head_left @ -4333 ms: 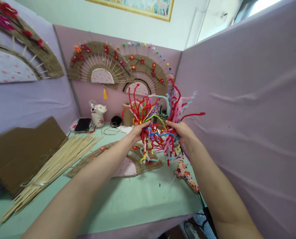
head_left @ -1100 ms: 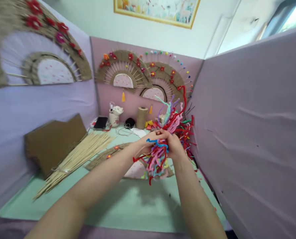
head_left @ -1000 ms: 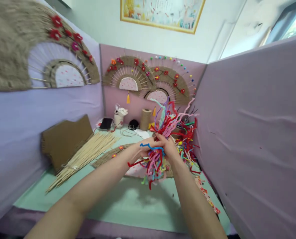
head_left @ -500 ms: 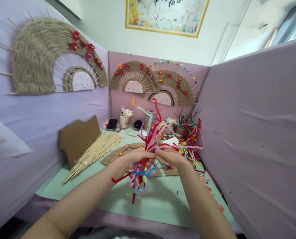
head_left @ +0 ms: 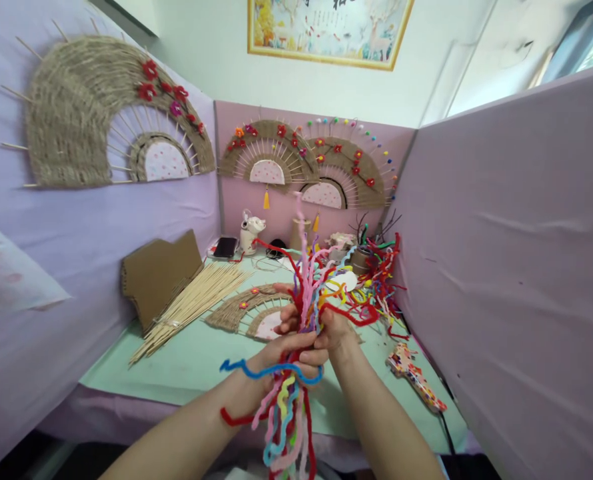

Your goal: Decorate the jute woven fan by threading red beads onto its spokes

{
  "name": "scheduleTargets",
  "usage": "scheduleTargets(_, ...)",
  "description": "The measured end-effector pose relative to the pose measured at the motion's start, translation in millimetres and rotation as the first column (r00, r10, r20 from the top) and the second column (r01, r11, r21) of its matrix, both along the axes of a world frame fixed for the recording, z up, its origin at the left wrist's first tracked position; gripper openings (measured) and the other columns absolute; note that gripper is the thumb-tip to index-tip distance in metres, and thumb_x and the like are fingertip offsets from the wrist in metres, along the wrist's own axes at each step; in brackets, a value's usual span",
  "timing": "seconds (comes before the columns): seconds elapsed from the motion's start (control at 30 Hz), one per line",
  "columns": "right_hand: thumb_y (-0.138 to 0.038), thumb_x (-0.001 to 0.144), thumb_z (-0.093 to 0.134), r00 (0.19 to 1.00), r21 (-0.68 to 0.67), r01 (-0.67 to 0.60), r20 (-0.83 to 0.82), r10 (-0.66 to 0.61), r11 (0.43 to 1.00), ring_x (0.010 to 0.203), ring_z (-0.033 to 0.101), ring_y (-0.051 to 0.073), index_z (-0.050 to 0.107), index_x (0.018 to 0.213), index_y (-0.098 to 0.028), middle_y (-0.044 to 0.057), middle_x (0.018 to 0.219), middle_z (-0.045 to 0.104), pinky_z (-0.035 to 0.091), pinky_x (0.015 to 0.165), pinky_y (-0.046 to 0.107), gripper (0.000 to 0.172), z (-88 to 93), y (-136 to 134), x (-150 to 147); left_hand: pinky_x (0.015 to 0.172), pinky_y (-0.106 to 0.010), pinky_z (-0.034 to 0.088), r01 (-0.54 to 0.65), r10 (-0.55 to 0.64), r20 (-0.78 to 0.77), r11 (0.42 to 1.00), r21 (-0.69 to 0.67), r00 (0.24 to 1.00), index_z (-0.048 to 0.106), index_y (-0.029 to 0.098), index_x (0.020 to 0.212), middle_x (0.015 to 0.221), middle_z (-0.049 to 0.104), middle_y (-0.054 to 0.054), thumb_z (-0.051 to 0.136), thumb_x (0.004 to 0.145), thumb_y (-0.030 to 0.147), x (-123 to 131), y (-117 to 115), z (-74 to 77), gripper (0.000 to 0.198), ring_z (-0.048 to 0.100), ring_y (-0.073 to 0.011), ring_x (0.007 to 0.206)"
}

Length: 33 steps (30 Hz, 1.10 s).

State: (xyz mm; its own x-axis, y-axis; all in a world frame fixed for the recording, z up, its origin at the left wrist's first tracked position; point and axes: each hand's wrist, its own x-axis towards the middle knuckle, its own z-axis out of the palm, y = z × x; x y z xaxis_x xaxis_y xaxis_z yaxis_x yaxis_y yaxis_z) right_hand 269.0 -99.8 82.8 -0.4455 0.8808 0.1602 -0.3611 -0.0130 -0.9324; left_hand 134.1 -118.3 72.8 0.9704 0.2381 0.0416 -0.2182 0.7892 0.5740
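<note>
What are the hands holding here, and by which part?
A bundle of coloured pipe cleaners: the left hand and right hand both grip it around its middle.

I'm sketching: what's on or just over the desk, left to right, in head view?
Brown angular cardboard sheet, black flat rectangular object, multicoloured fuzzy-stem bunch in left hand and right hand, patterned cream glue-gun-shaped tool.

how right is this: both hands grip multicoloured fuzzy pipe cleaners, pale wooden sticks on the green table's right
Wrong side: the head view shows the sticks on the left of the table; the left hand and right hand grip the pipe cleaners.
</note>
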Motion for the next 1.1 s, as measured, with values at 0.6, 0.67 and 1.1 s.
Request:
scheduleTargets(0.6,-0.035,0.066,0.080,0.946,-0.263,0.224,-0.173,-0.275,0.938,0.048,0.046,0.008,0.062,0.078,-0.019,-0.007,0.056,0.052,0.044,0.052,0.022,0.028,25.0,-4.5,-67.2,0.060,-0.026,0.045,-0.305,0.714,-0.380,0.631,0.713,0.588,0.057,0.016,0.069,0.062,0.062,-0.001,0.059,0.074,0.023,-62.9,-37.4,26.3,0.009,0.059,-0.0145,0.061)
scheduleTargets(0.67,-0.044,0.067,0.079,0.964,-0.208,0.188,-0.148,-0.221,0.960,0.053,0.052,0.010,0.063,0.079,-0.019,-0.004,0.062,0.058,0.047,0.056,0.024,0.032,25.7,0.3,-77.9,0.051,-0.025,0.043,-0.363,0.702,-0.398,0.671,0.646,0.591,0.051,0.018,0.073,0.055,0.056,0.003,0.062,0.076,0.027,-78.3,-39.8,28.7,0.014,0.052,-0.0115,0.048)
scheduleTargets(1.1,-0.041,0.077,0.070,0.913,-0.281,-0.197,0.296,0.281,0.939,0.048,0.044,0.006,0.065,0.101,-0.017,-0.007,0.057,0.053,0.039,0.055,0.021,0.034,-21.6,-20.8,-62.1,0.049,-0.019,0.043,-0.629,0.770,-0.381,0.638,0.443,0.512,0.060,0.013,0.084,0.056,0.053,0.004,0.067,0.077,0.029,-151.7,-1.5,0.5,0.018,0.047,-0.0066,0.046)
